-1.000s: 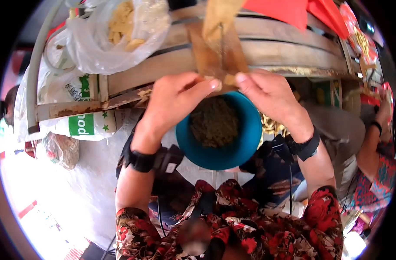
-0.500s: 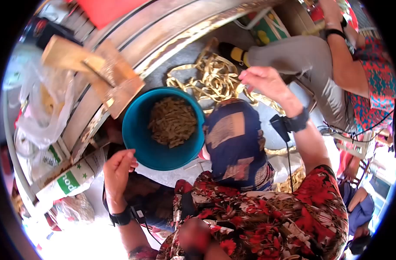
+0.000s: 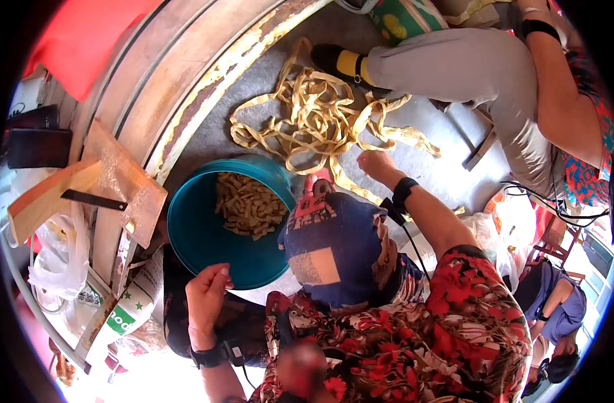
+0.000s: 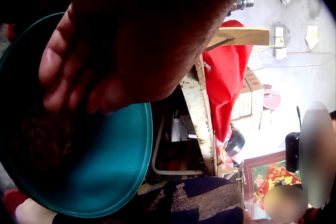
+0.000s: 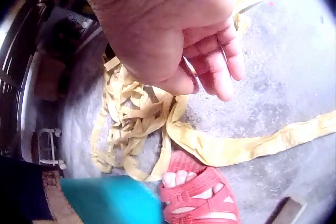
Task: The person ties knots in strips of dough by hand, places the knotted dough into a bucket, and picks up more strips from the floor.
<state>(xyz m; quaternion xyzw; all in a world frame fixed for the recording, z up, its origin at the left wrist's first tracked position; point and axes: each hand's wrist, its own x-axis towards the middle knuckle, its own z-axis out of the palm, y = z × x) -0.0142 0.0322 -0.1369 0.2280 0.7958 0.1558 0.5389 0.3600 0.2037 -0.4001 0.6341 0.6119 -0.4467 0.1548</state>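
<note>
Left hand at the blue bucket, right hand over yellow strips.
Left fingers bend loosely at the near rim, nothing seen in them, by the bucketed pieces; farther out, right fingers, half-curled and seemingly empty, hover over strips tangled on the floor, contact unclear. Pulling could knot the loops or snag the red sandal.

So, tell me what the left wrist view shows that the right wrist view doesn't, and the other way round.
Only left wrist: the left hand over the bucket's opening, dim pieces inside, the red cloth and stacked cartons.

Only right wrist: the right hand, with the tangle of yellow strips on the floor below it.

Both: the teal bucket, though the right wrist view catches just part of it, at the bottom edge.
</note>
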